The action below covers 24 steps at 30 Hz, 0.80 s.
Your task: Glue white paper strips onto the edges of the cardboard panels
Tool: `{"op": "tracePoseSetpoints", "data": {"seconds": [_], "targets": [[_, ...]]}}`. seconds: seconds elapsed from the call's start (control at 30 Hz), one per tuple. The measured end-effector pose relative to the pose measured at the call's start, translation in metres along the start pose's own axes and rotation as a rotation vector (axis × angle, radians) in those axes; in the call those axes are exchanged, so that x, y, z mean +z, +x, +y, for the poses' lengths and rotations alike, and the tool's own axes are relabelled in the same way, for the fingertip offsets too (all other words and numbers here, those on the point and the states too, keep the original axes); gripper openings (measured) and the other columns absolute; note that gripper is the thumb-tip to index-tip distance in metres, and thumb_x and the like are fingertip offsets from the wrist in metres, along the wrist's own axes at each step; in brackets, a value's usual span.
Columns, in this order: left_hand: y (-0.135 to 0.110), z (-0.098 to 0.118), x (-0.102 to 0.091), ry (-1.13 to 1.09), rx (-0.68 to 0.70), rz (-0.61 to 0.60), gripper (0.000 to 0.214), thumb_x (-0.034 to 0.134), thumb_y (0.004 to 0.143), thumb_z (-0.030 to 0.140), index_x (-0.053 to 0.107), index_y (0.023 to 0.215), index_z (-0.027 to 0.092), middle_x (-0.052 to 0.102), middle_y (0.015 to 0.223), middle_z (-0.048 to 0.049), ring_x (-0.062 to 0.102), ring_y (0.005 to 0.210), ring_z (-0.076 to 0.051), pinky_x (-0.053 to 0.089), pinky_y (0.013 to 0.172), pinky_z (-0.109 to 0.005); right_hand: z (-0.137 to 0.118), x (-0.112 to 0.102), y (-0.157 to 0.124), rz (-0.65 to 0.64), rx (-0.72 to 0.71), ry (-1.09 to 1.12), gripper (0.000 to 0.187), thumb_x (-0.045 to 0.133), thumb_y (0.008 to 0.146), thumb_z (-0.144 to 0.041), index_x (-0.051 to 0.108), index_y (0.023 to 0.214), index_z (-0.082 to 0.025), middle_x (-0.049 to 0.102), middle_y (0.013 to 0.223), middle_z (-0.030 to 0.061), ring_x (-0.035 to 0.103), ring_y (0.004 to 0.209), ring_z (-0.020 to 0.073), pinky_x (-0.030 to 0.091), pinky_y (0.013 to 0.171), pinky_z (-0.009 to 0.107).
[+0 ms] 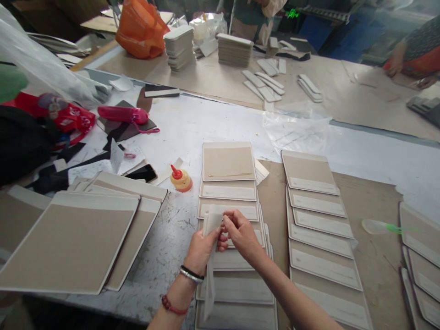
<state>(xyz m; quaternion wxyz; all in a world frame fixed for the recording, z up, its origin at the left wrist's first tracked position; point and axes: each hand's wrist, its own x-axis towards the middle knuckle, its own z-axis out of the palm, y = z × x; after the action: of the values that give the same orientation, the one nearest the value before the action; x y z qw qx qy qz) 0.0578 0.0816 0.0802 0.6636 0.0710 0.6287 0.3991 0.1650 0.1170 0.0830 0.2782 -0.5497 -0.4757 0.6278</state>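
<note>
Your left hand [201,250] and right hand [242,233] meet with fingers pinched closed on the top end of a white strip [209,279]. The strip hangs down over the middle row of cards [228,192], close to the front edge of the worktop [206,119]. A small glue bottle [181,179] with a red cap stands just left of that row's far end, and an orange bag [140,30] sits toward the far left corner, its contents hidden.
</note>
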Motion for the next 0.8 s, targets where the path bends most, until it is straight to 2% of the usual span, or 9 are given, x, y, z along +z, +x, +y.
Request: {"op": "tracePoseSetpoints", "data": {"seconds": [0.1, 0.2, 0.27, 0.37, 0.53, 0.6, 0.7, 0.73, 0.8], "targets": [[0.002, -0.003, 0.005, 0.031, 0.06, 0.058, 0.036, 0.074, 0.054, 0.039, 0.058, 0.067, 0.01, 0.06, 0.049, -0.0016, 0.055, 0.042, -0.011, 0.044, 0.042, -0.021, 0.004, 0.004, 0.0, 0.053, -0.029, -0.007, 0.02, 0.052, 0.077, -0.04, 0.053, 0.082, -0.02, 0.047, 0.061, -0.0047, 0.046, 0.054, 0.012, 0.039, 0.053, 0.024], [0.003, -0.007, 0.009, 0.062, 0.105, 0.107, 0.037, 0.074, 0.053, 0.043, 0.057, 0.064, 0.011, 0.06, 0.047, -0.0009, 0.055, 0.04, -0.013, 0.045, 0.041, -0.022, 0.008, 0.002, 0.008, 0.166, -0.114, -0.064, 0.026, 0.051, 0.078, -0.042, 0.056, 0.068, -0.018, 0.049, 0.065, -0.0018, 0.048, 0.063, 0.0137, 0.04, 0.063, 0.027], [0.005, -0.009, 0.01, 0.048, 0.129, 0.126, 0.04, 0.073, 0.052, 0.045, 0.057, 0.064, 0.011, 0.06, 0.047, -0.0013, 0.057, 0.041, -0.014, 0.047, 0.042, -0.024, 0.008, -0.004, 0.017, 0.256, -0.172, -0.101, 0.029, 0.051, 0.078, -0.042, 0.058, 0.065, -0.017, 0.051, 0.069, 0.0, 0.049, 0.069, 0.0148, 0.039, 0.068, 0.028], [0.009, -0.01, 0.014, 0.017, 0.152, 0.126, 0.043, 0.073, 0.051, 0.047, 0.058, 0.067, 0.01, 0.062, 0.05, -0.0036, 0.06, 0.045, -0.016, 0.05, 0.046, -0.026, 0.003, -0.013, 0.03, 0.337, -0.127, -0.013, 0.03, 0.054, 0.076, -0.046, 0.058, 0.068, -0.017, 0.051, 0.068, -0.0006, 0.046, 0.065, 0.0138, 0.039, 0.062, 0.026], [0.018, -0.009, 0.027, -0.017, 0.142, 0.149, 0.035, 0.068, 0.058, 0.042, 0.057, 0.069, 0.01, 0.06, 0.05, -0.0022, 0.059, 0.046, -0.016, 0.049, 0.048, -0.027, 0.0, -0.013, 0.037, 0.194, 0.033, 0.191, 0.032, 0.057, 0.074, -0.049, 0.053, 0.068, -0.018, 0.048, 0.063, -0.0032, 0.042, 0.057, 0.0103, 0.037, 0.053, 0.022], [0.023, -0.009, 0.031, 0.051, 0.127, 0.107, 0.026, 0.063, 0.063, 0.035, 0.057, 0.071, 0.011, 0.056, 0.048, 0.001, 0.056, 0.045, -0.013, 0.046, 0.047, -0.025, -0.002, -0.015, 0.04, 0.183, 0.052, 0.209, 0.034, 0.059, 0.071, -0.05, 0.049, 0.066, -0.018, 0.046, 0.059, -0.0046, 0.041, 0.054, 0.0096, 0.036, 0.051, 0.022], [0.028, -0.006, 0.025, 0.305, 0.133, -0.024, 0.015, 0.06, 0.064, 0.021, 0.058, 0.077, 0.013, 0.051, 0.049, 0.0056, 0.05, 0.045, -0.01, 0.04, 0.046, -0.022, -0.015, -0.031, 0.059, 0.232, 0.066, 0.29, 0.036, 0.061, 0.066, -0.053, 0.046, 0.072, -0.021, 0.047, 0.06, -0.0056, 0.044, 0.054, 0.0103, 0.038, 0.051, 0.022], [0.029, -0.003, 0.021, 0.416, 0.16, -0.06, 0.016, 0.06, 0.063, 0.017, 0.059, 0.079, 0.014, 0.052, 0.052, 0.0058, 0.05, 0.049, -0.01, 0.039, 0.048, -0.021, -0.022, -0.038, 0.07, 0.213, 0.082, 0.303, 0.038, 0.061, 0.064, -0.054, 0.045, 0.074, -0.022, 0.045, 0.059, -0.0065, 0.043, 0.052, 0.0101, 0.038, 0.051, 0.023], [0.03, 0.009, 0.011, 0.654, 0.245, -0.078, 0.015, 0.058, 0.065, 0.014, 0.061, 0.079, 0.016, 0.056, 0.059, 0.0042, 0.053, 0.058, -0.012, 0.04, 0.055, -0.022, -0.039, -0.052, 0.095, 0.088, 0.115, 0.213, 0.037, 0.059, 0.066, -0.054, 0.04, 0.073, -0.023, 0.036, 0.052, -0.0096, 0.035, 0.044, 0.0084, 0.033, 0.046, 0.021]]}}
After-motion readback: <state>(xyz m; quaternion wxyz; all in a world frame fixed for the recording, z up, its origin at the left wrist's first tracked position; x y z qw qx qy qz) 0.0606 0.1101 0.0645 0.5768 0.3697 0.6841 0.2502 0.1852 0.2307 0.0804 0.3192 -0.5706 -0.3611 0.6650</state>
